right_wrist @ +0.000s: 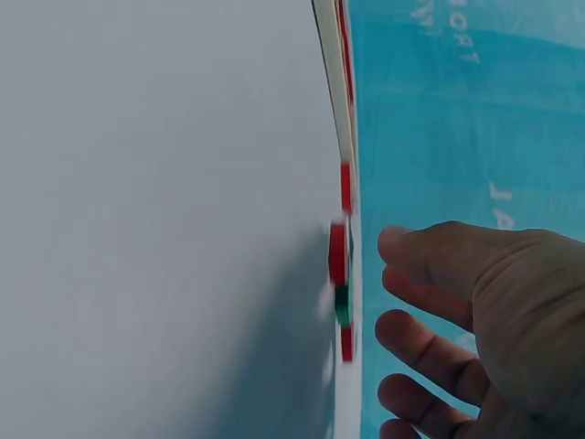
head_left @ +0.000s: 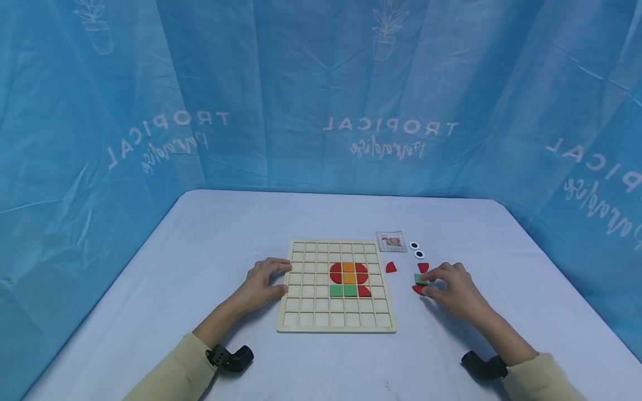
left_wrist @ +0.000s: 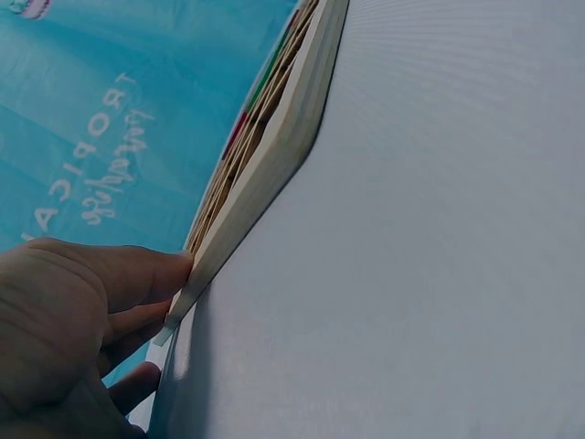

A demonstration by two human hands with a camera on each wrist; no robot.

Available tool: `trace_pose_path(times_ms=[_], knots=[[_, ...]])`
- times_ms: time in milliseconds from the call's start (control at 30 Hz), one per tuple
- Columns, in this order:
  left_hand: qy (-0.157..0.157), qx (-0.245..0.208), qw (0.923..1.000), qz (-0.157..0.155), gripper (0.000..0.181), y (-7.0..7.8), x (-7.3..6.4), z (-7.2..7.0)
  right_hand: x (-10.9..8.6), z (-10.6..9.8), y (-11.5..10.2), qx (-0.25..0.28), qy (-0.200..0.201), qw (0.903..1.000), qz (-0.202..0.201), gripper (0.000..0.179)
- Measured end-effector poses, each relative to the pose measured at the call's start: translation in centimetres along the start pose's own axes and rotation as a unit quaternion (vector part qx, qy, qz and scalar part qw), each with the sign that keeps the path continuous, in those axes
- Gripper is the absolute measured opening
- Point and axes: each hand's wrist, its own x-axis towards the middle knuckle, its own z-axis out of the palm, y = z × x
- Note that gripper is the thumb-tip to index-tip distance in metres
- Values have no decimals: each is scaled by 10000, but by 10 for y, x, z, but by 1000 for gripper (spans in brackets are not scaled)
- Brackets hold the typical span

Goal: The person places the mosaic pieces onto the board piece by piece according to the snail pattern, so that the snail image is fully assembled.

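Observation:
My left hand (head_left: 258, 287) rests against the left edge of a wooden grid board (head_left: 307, 306), thumb and fingertips touching its rim. Set in the grid are orange squares (head_left: 348, 267), green squares (head_left: 336, 291) and red rounded pieces (head_left: 361, 273). Right of the board, my right hand (head_left: 456, 292) hovers with thumb and fingers spread over a loose green square (head_left: 418, 278). In the right wrist view, the fingertips stand apart from that green piece (right_wrist: 342, 305). A red quarter-round piece (head_left: 423, 267) lies behind the green square, another red piece (head_left: 418, 289) in front.
A single red quarter-round piece (head_left: 391, 267) lies near the board's right edge. Behind it is a small pattern card (head_left: 391, 241), with two white discs with black centres (head_left: 419, 254) beside it. White cloth (head_left: 225, 223) covers the table, and blue curtains (head_left: 301, 83) enclose it.

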Motion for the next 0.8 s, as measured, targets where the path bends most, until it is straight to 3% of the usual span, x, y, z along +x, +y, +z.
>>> trace_pose_path(times_ms=[233,533,800], knots=[[-17,-27,10000,51,45,-2,0,-1,1,-6,17,75,-19,9999,-131,23],[-6,-60,10000,55,44,-2,0,0,5,-4,23,154,-309,9984,-444,19],[16,-26,10000,-14,44,-2,1,1,1,1,19,183,-411,9987,-256,23]])
